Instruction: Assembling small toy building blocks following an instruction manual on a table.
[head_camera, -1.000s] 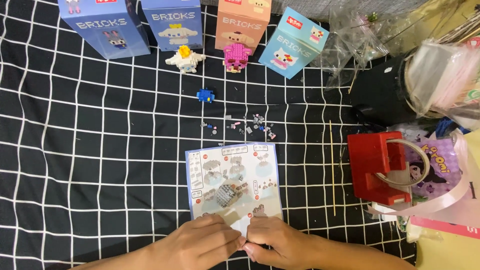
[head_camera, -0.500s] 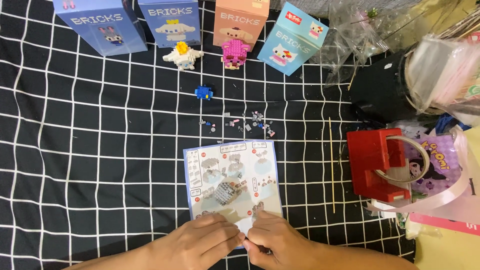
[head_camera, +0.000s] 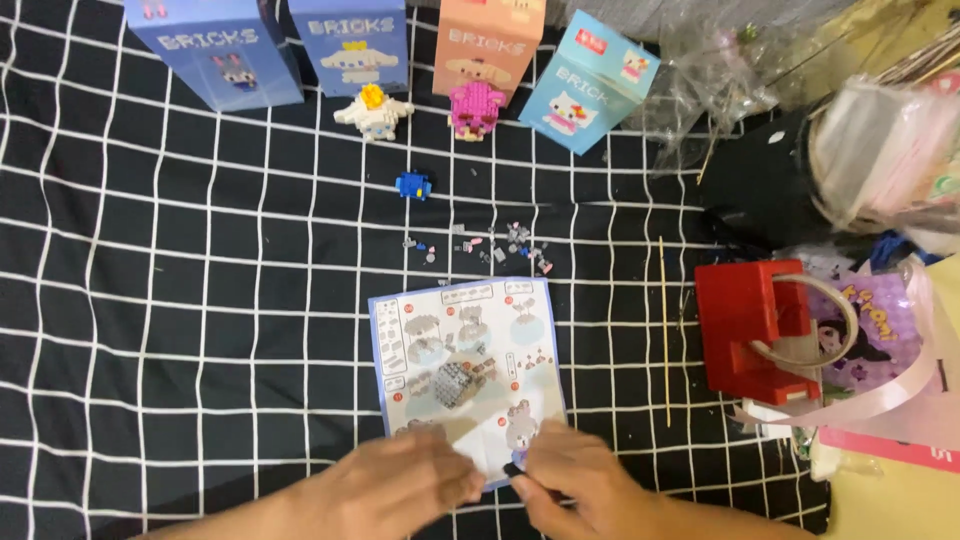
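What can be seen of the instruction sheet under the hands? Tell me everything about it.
The instruction sheet is a paper leaflet with a blue border and a pale inside, printed with small build-step pictures of a grey figure. It lies flat, slightly rotated, on the black cloth with white grid lines, below the scattered loose bricks. Its lower edge is covered by the left hand and right hand, which meet over it around a small dark piece.

Left hand (head_camera: 400, 490), right hand (head_camera: 580, 490), both bare; no sleeves, rings
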